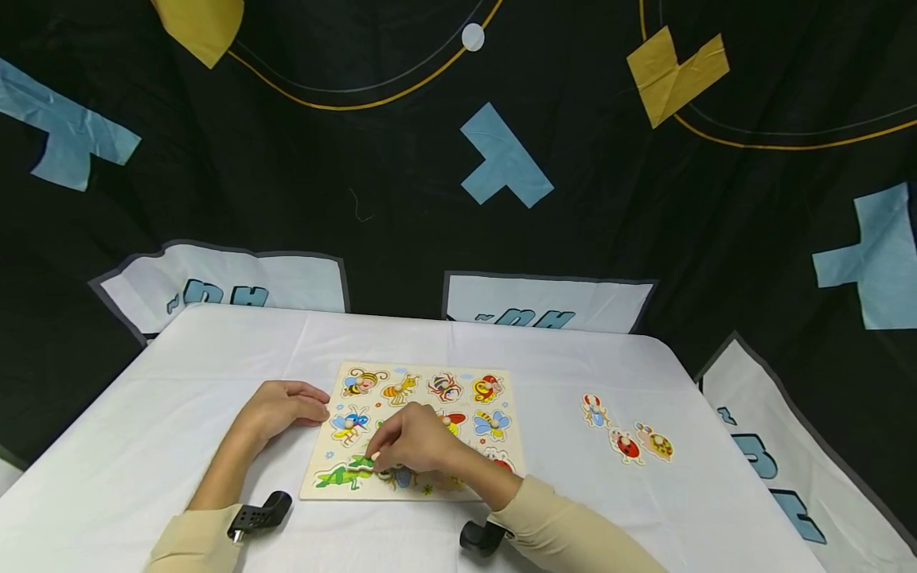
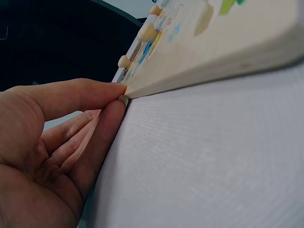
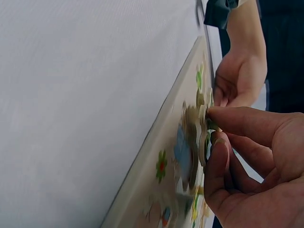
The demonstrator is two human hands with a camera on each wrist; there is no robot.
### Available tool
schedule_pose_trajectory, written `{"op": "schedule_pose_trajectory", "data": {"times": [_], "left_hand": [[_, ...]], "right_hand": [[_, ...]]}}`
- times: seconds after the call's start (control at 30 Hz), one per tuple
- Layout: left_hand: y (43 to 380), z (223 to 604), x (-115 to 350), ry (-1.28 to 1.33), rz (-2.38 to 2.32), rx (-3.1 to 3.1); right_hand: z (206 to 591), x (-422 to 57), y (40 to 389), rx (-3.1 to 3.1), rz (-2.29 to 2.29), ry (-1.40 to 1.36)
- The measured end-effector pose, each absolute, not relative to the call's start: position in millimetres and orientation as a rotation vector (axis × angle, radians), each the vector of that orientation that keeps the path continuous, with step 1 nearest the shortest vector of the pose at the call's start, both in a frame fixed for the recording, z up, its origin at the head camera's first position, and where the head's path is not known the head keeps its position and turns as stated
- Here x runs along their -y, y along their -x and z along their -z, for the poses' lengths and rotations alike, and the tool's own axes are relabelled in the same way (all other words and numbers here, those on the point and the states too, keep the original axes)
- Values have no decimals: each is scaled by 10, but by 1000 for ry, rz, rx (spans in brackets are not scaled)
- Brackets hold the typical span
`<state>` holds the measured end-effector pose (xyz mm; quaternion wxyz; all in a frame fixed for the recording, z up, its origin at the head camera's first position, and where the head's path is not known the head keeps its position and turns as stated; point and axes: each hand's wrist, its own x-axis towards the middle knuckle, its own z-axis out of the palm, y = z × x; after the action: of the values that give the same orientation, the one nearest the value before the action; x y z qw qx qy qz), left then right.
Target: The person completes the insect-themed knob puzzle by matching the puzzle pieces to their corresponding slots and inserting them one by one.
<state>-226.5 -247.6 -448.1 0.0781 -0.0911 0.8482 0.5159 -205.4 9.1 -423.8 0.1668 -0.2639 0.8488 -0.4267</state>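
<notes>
A wooden peg puzzle board point(image 1: 322, 454) with pictures of insects lies on the table. My right hand point(image 1: 415, 439) pinches a green puzzle piece, which looks like a grasshopper point(image 1: 360, 463), over the board's near left part. In the right wrist view, the piece's thin wooden edge point(image 3: 203, 137) stands apart from the board, tilted. Beneath it, a green grasshopper picture point(image 1: 333, 477) is partly covered. My left hand point(image 1: 282, 410) holds the board's left edge; the left wrist view shows thumb and forefinger point(image 2: 85, 97) pinching that edge.
Three loose insect pieces lie right of the board: a blue bug point(image 1: 595, 411), a red ladybird point(image 1: 626, 446) and a yellowish beetle point(image 1: 655, 442). Several knobbed pieces sit on the board, including a bee point(image 1: 360, 383). A white cloth point(image 1: 559, 509) covers the table; a dark curtain hangs behind.
</notes>
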Motion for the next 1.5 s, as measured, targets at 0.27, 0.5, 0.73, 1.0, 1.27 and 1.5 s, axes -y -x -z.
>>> {"op": "schedule_pose_trajectory", "data": {"times": [0.27,0.5,0.73,1.0,1.27,1.5], "left_hand": [[2256,4477,2501,259,-1517,-2567],[2260,4479,2511,256,-1515,-2570],[2275,4470,2508,247,-1477,-2589],[2266,4465,2473,243,-1503,-2579],[2271,4470,2488,253,-1484,-2587],[2268,4468,2491,262,-1443,-2606]], "right_hand": [[4234,82,1999,-2418,1188,761],[4251,181,1978,-2410,1184,813],[4272,229,1973,-2429,1153,837],[4264,250,1962,-2433,1148,825],[4273,258,1952,-2392,1162,786],[4295,270,1958,-2393,1141,805]]}}
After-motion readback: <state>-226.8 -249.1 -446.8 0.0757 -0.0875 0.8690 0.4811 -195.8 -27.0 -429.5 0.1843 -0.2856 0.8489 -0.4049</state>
